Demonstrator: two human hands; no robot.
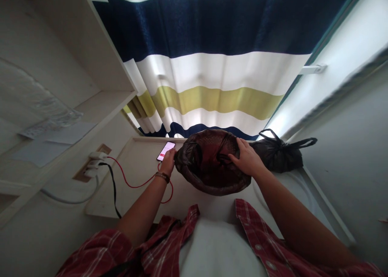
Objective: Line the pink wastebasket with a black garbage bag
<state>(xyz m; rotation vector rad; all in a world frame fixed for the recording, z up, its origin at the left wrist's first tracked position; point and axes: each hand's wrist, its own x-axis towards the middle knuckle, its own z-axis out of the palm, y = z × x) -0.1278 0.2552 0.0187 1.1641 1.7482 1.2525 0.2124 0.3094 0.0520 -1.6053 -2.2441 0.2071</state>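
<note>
A round waste bin (216, 188) with a thin dark bag liner folded over its rim is tilted so its mouth faces me. Reddish mesh walls show through the liner. At the bin's left side my left hand (167, 163) grips the rim, its fingertips partly hidden. My right hand (247, 157) holds the opposite rim, thumb inside the mouth and fingers over the edge. Just right of that hand, a tied black garbage bag (280, 155) rests with its loops sticking up. A lit phone (165, 151) lies close behind my left hand.
The white tabletop (130, 196) spreads beneath the bin. A red cable (133, 186) runs from a wall socket with plugs (96, 163), beside a black cord (114, 188). White shelving (103, 103) juts in at left. A striped curtain (212, 70) hangs behind; a wall (348, 147) bounds the right.
</note>
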